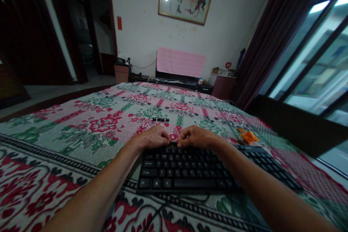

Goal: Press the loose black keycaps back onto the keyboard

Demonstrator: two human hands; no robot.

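The keyboard (194, 183) lies on the bed (67, 134) before me, a cable (156, 211) on my side of it. My left hand (154, 137) and right hand (194, 137) meet its far edge, side by side. Beyond my left (off the keyboard) four keys (162, 119) sit in a row; a cloth (249, 137) lies behind the keyboard's right part.

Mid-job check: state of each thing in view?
Keyboard: flat, keys up, partly hidden
Left hand: fingers bent, at keyboard's far edge
Right hand: same, just beside it
Four small black pieces: in a row
Bedspread: spread out
Pink cloth: draped
Curtain: drawn aside
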